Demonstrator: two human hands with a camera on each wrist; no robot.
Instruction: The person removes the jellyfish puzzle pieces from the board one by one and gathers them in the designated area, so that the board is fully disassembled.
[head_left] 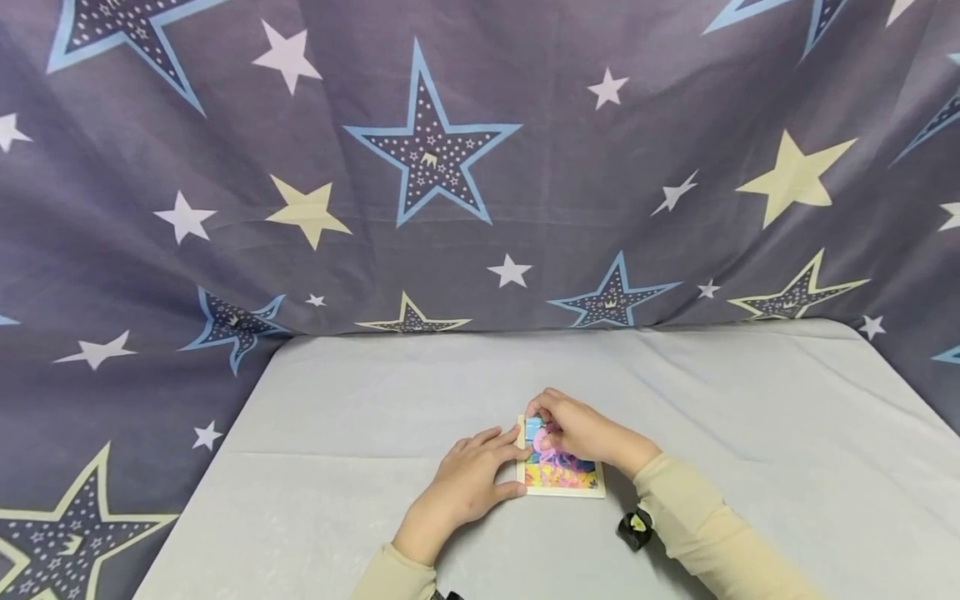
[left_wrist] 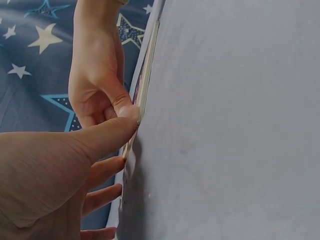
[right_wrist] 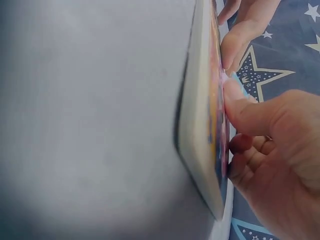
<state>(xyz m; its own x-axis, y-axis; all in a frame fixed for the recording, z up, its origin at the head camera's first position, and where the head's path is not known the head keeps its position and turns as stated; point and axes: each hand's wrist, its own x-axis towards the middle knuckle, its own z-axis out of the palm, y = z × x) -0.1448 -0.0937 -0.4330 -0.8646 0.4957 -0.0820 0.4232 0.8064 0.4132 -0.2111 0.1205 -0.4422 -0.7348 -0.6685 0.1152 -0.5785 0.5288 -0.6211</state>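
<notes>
Puzzle (head_left: 551,477) looks nearly filled, blue piece (head_left: 534,428) seemingly unseated. My right hand (head_left: 583,427) pinches that; my spread left hand (head_left: 471,477) touches the frame (head_left: 566,492).

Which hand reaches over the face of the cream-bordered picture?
The right hand, whose fingers are over the cream-bordered picture; the left hand instead lies to its left, fingertips at its edge.

The frame (head_left: 558,493) looks like smooth, matt pale wood around a brightly printed picture (head_left: 547,477), and the light blue piece (head_left: 533,427) near its eleven o'clock has a slight sheen. The grey cover (head_left: 337,400) beneath is matt, softly creased cloth, as is the star-printed curtain (head_left: 465,250) at twelve o'clock. Toward four o'clock, the beige sleeve (head_left: 705,517) is matt fabric, the black wrist device (head_left: 634,531) plastic-looking.
</notes>
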